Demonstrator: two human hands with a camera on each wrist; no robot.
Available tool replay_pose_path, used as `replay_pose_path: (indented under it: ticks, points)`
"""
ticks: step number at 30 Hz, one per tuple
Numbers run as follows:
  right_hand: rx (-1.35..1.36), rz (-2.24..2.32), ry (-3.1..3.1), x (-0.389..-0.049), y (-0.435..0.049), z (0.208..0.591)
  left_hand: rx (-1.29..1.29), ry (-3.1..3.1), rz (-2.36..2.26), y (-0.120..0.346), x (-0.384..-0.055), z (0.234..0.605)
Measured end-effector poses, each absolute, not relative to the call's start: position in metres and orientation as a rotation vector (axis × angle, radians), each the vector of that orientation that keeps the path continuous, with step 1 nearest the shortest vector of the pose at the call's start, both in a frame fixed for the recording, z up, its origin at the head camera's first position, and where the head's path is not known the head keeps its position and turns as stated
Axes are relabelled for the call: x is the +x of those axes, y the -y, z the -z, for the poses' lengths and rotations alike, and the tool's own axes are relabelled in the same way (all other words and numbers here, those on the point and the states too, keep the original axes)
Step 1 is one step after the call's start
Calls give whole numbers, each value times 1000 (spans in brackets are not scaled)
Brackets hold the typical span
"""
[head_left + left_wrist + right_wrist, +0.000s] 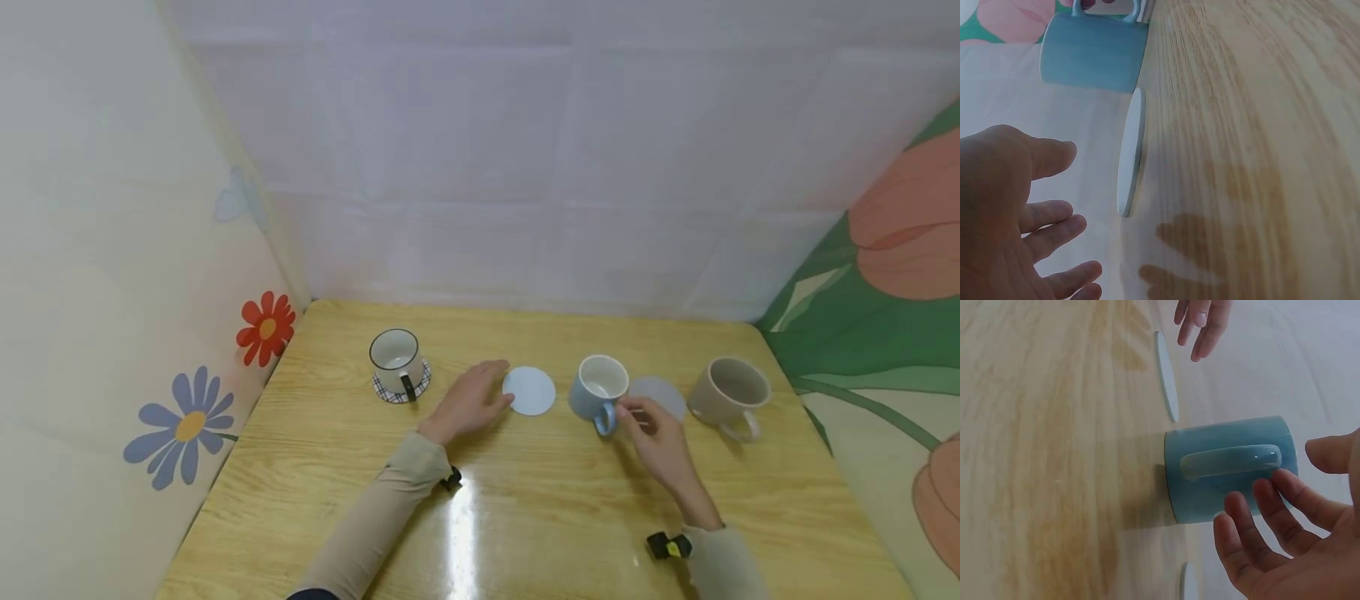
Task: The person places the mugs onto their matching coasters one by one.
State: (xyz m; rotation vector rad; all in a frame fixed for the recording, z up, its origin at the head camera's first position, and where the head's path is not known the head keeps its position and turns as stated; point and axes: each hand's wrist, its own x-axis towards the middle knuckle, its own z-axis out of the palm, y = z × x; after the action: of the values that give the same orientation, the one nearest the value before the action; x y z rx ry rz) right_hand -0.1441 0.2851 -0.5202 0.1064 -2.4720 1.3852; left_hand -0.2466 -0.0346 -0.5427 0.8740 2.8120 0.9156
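A light blue mug (584,400) with a white inside stands upright on the wooden table, its handle towards the front. My right hand (663,446) is at its right side, fingertips at or very near the handle; in the right wrist view the fingers are loosely bent, and the thumb (1329,455) stands apart from the mug. To the mug's left lies a round pale blue coaster (529,392). My left hand (467,402) hovers at that coaster's left edge, fingers spread and holding nothing in the left wrist view. Whether its thumb touches the coaster I cannot tell.
A grey round coaster (665,392) lies behind my right hand, partly covered. Right of it stands a beige mug (707,402). At the left a white mug (393,376) with black rim and handle sits on a checked coaster (426,377). A white cloth (480,208) hangs behind the table.
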Motion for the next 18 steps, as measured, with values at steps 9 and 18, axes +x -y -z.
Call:
replay_pose_path:
  ticks: [9,18]
  points:
    - [103,-1499,2486,-142,-282,527,870,-2818,-886,31,-245,543]
    - [27,-1522,2552,-143,-278,530,884,-2819,-841,28,-246,547]
